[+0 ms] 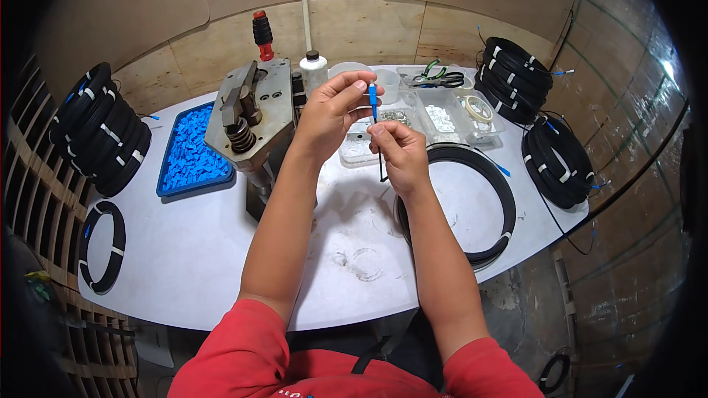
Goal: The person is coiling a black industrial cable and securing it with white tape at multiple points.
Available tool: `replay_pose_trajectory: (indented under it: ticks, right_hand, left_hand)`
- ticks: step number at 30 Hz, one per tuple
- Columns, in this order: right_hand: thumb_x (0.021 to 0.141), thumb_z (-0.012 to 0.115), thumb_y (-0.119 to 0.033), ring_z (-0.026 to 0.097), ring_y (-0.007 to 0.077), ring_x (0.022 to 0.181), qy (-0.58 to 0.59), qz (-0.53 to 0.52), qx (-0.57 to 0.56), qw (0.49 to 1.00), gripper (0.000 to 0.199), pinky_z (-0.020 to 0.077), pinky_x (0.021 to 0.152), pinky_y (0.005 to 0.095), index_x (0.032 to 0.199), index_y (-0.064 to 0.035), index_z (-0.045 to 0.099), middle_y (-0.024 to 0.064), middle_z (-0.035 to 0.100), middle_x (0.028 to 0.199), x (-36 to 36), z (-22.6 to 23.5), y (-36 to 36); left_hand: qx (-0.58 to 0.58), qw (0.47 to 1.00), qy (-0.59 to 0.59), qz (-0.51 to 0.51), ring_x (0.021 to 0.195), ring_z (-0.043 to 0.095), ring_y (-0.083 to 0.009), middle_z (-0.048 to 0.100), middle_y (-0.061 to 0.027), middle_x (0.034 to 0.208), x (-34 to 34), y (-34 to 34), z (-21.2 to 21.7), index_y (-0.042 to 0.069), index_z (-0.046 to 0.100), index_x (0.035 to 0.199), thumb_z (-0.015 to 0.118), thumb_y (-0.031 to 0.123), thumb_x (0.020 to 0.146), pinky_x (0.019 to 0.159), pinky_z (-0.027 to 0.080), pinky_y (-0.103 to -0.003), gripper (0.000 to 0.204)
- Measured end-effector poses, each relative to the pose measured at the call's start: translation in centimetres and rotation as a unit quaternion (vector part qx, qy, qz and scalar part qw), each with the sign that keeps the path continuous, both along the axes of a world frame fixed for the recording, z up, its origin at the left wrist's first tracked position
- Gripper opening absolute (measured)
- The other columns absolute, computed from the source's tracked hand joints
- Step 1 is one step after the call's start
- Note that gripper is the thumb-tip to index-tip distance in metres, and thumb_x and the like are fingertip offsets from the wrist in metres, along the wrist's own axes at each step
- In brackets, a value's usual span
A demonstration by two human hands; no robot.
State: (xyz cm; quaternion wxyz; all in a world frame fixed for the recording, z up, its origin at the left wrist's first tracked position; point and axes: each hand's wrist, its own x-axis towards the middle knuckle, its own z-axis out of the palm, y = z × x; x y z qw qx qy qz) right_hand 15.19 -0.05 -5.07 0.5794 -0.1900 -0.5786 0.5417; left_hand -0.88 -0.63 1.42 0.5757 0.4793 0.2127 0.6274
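The left hand [328, 114] pinches a small blue plastic connector [372, 93] above the white table [221, 250]. The right hand [398, 151] pinches a thin black cable [382, 169] just below it, seemingly feeding into the connector, beside a large black cable coil [495, 184].

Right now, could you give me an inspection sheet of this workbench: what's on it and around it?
Surface: white table, scuffed near the front.
Job's things: small blue sleeve on a thin black cable.
Clutter: blue tray of blue pieces, metal press, white bottle, clear bins, scissors.
Hands: left hand pinches the sleeve; right hand grips the cable just below.
Cables: large black coil on the table; bundled coils left and right.
Surroundings: plywood walls.
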Motion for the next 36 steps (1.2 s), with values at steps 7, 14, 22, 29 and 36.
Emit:
replay_pose_trajectory:
  ticks: [7,14,22,29,36]
  right_hand:
    - [0.096,0.070,-0.018,0.052,0.0062,0.070,0.022,0.002,-0.004,1.000,0.017,0.0432,0.066,0.0229,0.097,-0.0013,0.073,-0.0019,0.062,0.077,0.0,0.1,-0.2]
    - [0.096,0.070,-0.018,0.053,0.0065,0.071,0.020,-0.003,0.000,1.000,0.017,0.0439,0.067,0.0233,0.097,-0.0011,0.073,-0.0019,0.063,0.078,0.0,0.1,-0.1]
    - [0.096,0.070,-0.017,0.054,0.0063,0.072,0.026,-0.015,0.004,1.000,0.017,0.0446,0.068,0.0235,0.096,-0.0011,0.072,-0.0018,0.063,0.078,-0.1,0.1,-0.1]
    - [0.096,0.069,-0.017,0.053,0.0062,0.071,0.046,0.000,-0.001,0.999,0.017,0.0435,0.066,0.0227,0.095,-0.0003,0.072,-0.0017,0.062,0.077,0.0,0.3,-0.1]
    - [0.097,0.069,-0.016,0.052,0.0062,0.069,0.049,0.008,-0.006,0.999,0.016,0.0425,0.065,0.0223,0.096,-0.0004,0.072,-0.0018,0.062,0.076,0.0,0.3,-0.1]
  left_hand:
    - [0.049,0.998,0.029,0.014,0.099,0.065,-0.0198,0.068,-0.0140,0.114,0.6,-0.4,-0.2,0.005,0.058,0.129,0.068,0.005,0.093,0.089,0.053,-0.035,0.037]
    - [0.052,0.998,0.037,0.026,0.099,0.065,-0.0201,0.068,-0.0147,0.114,0.8,-0.4,-0.4,0.005,0.058,0.128,0.068,0.005,0.092,0.090,0.054,-0.035,0.037]
    - [0.053,0.997,0.041,0.032,0.099,0.065,-0.0204,0.068,-0.0150,0.112,1.0,-0.1,-0.7,0.003,0.060,0.126,0.068,0.005,0.092,0.091,0.054,-0.036,0.035]
    - [0.045,0.998,-0.025,-0.038,0.099,0.067,-0.0202,0.070,-0.0163,0.112,0.7,-0.2,-0.6,0.004,0.056,0.131,0.065,0.006,0.095,0.089,0.055,-0.036,0.037]
    - [0.041,0.998,-0.026,-0.032,0.099,0.067,-0.0223,0.069,-0.0177,0.110,0.8,0.2,-1.0,0.004,0.046,0.140,0.066,0.008,0.094,0.089,0.054,-0.038,0.050]
